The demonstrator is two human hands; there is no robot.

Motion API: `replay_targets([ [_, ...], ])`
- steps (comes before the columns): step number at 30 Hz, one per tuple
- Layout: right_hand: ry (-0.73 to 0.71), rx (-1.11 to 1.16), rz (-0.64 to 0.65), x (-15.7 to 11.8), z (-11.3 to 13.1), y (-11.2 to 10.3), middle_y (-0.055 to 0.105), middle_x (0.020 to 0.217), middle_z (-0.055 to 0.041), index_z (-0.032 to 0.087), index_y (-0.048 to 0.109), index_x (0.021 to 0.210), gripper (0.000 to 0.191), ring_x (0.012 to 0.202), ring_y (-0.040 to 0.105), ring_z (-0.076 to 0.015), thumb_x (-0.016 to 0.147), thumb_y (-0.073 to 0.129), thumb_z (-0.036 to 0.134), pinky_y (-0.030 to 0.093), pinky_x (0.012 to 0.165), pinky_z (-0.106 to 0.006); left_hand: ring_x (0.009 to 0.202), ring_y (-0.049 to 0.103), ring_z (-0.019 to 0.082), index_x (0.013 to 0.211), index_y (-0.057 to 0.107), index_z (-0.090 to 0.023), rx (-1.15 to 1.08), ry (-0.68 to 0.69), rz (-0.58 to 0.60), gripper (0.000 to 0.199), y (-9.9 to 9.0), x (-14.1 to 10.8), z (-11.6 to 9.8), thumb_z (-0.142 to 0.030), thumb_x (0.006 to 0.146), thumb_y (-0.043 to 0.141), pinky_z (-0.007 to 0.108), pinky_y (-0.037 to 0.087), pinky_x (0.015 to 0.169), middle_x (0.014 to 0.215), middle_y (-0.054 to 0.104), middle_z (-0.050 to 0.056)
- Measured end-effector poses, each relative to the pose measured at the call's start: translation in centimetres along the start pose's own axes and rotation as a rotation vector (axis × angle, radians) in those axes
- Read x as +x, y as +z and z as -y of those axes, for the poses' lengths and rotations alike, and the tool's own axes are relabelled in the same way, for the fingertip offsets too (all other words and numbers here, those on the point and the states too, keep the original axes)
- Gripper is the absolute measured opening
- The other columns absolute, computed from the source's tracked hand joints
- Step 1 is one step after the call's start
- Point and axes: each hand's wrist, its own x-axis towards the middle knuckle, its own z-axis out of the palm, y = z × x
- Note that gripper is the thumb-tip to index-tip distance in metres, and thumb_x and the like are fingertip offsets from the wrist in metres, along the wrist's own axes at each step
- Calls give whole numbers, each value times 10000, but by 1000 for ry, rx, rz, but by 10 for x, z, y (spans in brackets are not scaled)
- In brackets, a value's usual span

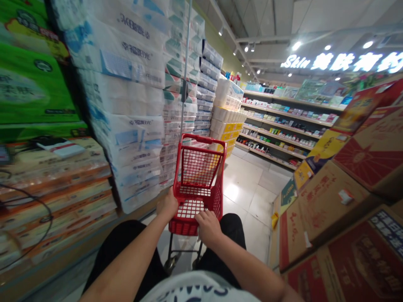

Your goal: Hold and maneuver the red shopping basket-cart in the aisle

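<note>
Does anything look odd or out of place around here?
A loose black cord dangles across the orange-and-white packs at the left, looking untidy against stacked goods. I see no spill on the visible floor.

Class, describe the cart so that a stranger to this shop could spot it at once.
Find the aisle floor between the tall white packs on the left and the cartons on the right. Close by stands the cart, with the left hand and the right hand at its near end. Unlike the packs and cartons, it is a red grid on wheels.
</note>
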Motion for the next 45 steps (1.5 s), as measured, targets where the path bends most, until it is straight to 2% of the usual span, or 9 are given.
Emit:
replay_targets([
  [4,-111,45,-258,-8,-8,9,607,1180,-86,177,556,1216,409,1092,494,-214,814,515,115,351,959,-361,984,659,290,1399,372,-189,59,1,-36,516,0,4,0,-245,890,311,441,474,853,1126,679,156],
  [8,-217,-71,-389,-31,-26,11,564,1320,-66,203,469,1361,453,1263,433,-195,909,473,173,177,1120,-386,980,661,288,1329,457,-226,46,-5,-56,454,-1,2,-5,-287,896,337,447,465,867,1094,694,129],
  [13,-240,-239,-386,-47,-47,15,503,1403,-75,207,386,1441,549,1342,374,-225,925,522,338,142,1154,-401,961,667,299,1407,372,-201,36,-45,-12,511,4,-6,-21,-300,907,325,434,473,831,1042,707,154],
  [24,-179,-261,-246,-51,-96,10,397,1479,-108,171,280,1492,629,1375,331,-238,880,399,83,391,1062,-416,1114,610,284,1510,94,-114,-8,43,167,650,27,10,-53,-287,913,286,422,474,890,1315,565,212],
  [28,-156,-184,-248,-37,-102,16,356,1502,-118,171,260,1498,709,1407,278,-249,823,450,69,387,1077,-446,1405,294,285,1499,212,-175,131,320,0,590,26,12,-47,-287,926,298,471,382,1031,1575,194,138],
  [31,-133,-118,-266,-30,-106,19,359,1499,-122,172,289,1486,718,1416,263,-248,798,453,48,366,1091,-463,1426,245,268,1297,547,-259,200,580,16,436,26,8,-34,-323,948,293,476,314,1090,1560,279,29],
  [36,-121,-9,-361,-22,-96,21,450,1436,-135,140,363,1422,562,1395,313,-210,865,400,70,351,1092,-447,1436,216,278,1080,674,-258,179,705,52,425,30,6,-21,-361,965,278,501,234,1135,1501,392,21],
  [41,-290,-97,-424,-10,-67,36,557,1344,-63,217,530,1277,355,1342,378,-193,945,434,143,324,1065,-369,1440,208,285,1059,651,-228,167,630,55,424,30,2,-19,-339,969,253,516,261,1124,1555,291,16],
  [45,-351,-184,-328,-1,-55,43,607,1246,-67,225,585,1218,286,1147,512,-200,949,491,203,410,932,-325,1431,235,276,1019,635,-233,126,553,69,428,29,-1,-15,-359,972,229,526,310,1093,1586,199,-5],
])
